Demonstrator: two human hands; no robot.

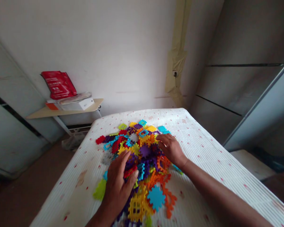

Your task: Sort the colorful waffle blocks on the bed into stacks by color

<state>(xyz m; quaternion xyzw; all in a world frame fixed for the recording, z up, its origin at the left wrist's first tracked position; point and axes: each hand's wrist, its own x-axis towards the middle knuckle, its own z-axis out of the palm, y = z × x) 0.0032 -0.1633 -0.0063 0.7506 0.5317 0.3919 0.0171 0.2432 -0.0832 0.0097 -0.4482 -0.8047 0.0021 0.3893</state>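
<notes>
A heap of colourful plastic pieces with notched edges (145,150) lies on the white, red-dotted cloth (198,148). My left hand (119,179) rests at the heap's left side, thumb and fingers apart, beside a red piece (130,171). At the right side of the heap, my right hand (170,147) touches orange and purple pieces, its fingers spread and slightly bent. Nearest to me lie a yellow window-shaped piece (136,206) and a blue square piece (156,198). A green piece (99,190) is left of my left hand.
Against the wall at the back left, a small wooden table (41,113) holds a red bag (59,84) and a white box (84,103). A grey cabinet (227,85) stands at the right. A socket (175,74) is on the taped wall.
</notes>
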